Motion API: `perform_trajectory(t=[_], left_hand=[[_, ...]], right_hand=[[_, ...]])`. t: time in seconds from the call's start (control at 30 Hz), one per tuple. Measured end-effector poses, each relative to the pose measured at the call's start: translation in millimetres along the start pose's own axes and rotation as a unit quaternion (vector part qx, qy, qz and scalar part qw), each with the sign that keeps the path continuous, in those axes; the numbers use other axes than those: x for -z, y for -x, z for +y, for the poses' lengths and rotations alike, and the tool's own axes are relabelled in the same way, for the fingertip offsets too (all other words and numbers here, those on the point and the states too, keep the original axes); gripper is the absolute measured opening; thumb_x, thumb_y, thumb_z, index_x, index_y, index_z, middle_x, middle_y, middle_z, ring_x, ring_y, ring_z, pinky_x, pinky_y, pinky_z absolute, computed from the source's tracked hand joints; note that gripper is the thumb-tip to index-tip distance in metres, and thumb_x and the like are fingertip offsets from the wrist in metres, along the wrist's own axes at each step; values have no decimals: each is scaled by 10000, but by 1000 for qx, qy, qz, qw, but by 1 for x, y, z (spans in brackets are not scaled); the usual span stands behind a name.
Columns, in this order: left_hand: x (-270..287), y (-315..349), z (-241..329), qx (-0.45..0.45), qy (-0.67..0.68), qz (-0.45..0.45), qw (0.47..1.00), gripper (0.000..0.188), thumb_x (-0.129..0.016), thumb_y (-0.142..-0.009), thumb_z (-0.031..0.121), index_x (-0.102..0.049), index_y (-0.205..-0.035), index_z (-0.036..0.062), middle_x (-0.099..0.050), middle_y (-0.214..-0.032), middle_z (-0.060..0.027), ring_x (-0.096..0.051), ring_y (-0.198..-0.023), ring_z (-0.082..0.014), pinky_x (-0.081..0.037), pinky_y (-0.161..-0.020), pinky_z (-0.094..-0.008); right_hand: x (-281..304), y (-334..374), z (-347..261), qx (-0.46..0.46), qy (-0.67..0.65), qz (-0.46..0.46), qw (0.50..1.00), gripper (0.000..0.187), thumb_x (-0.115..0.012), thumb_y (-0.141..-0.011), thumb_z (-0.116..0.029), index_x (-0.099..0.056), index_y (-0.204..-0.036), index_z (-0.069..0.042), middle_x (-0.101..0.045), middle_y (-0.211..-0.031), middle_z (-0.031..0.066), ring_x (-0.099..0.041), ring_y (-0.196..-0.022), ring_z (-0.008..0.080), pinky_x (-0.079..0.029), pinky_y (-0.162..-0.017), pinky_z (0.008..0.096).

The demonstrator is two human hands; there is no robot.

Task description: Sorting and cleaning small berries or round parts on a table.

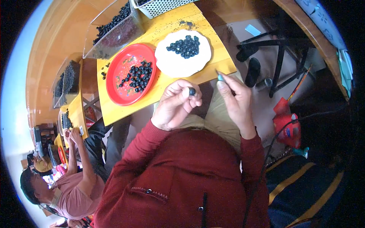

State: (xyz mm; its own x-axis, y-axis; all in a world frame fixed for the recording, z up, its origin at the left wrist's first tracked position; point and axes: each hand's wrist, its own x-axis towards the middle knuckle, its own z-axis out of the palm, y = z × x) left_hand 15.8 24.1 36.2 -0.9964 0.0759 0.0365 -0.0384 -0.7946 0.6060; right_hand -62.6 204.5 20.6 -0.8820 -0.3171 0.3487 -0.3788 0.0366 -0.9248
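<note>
Just in front of the table edge, my left hand (176,102) pinches one small dark round bead (192,91) between thumb and fingertips. My right hand (237,99) is closed on a small tool with a teal part (220,77) and a thin dark tip pointing up and left, a little apart from the bead. A white scalloped plate (167,62) lies beyond my hands with a pile of dark beads (186,46) on it. To its left, a red oval plate (114,89) holds more dark beads (140,77), several with pale spots.
The yellow table (133,110) carries a clear bin (127,32) of beads and a white perforated basket (163,8) at the back. Dark crumbs (187,24) are scattered there. A co-worker (76,190) sits at the left. A black-legged stand (279,64) and a red bag (287,129) are on the right.
</note>
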Motion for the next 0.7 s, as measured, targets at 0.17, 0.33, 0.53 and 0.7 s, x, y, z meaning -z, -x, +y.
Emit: perform_trajectory(t=[0.17, 0.33, 0.53, 0.7], left_hand=[[8, -1, -5, 14, 17, 34, 999, 117, -619, -968, 149, -639, -1040, 59, -622, -916, -44, -585, -856, -152, -534, -801, -332], [16, 2, -8, 28, 13, 65, 997, 126, -618, -971, 148, -634, -1066, 66, -646, -959, -35, -611, -883, -139, -541, -839, -328], [16, 1, -12, 29, 7, 85, 996, 143, -622, -967, 135, -632, -1089, 60, -669, -1033, -49, -640, -927, -136, -547, -859, -317], [18, 5, -10, 29, 11, 73, 997, 141, -620, -968, 130, -635, -1081, 48, -668, -1037, -52, -647, -940, -141, -553, -853, -316]], right_hand=[[-8, 1, -16, 44, -26, -54, 997, 288, -643, -950, -171, -658, -1109, 67, -669, -912, 170, -657, -824, 251, -501, -733, 321], [-16, 4, -11, 70, -65, -60, 994, 300, -666, -928, -167, -651, -1109, 71, -664, -907, 167, -662, -803, 263, -505, -707, 341], [-22, 2, -19, 74, -57, -88, 992, 293, -704, -894, -154, -656, -1087, 61, -657, -893, 173, -661, -801, 284, -510, -704, 351], [-26, 1, -18, 97, -47, -87, 990, 248, -716, -871, -107, -666, -1062, 44, -654, -908, 156, -656, -797, 273, -511, -698, 345]])
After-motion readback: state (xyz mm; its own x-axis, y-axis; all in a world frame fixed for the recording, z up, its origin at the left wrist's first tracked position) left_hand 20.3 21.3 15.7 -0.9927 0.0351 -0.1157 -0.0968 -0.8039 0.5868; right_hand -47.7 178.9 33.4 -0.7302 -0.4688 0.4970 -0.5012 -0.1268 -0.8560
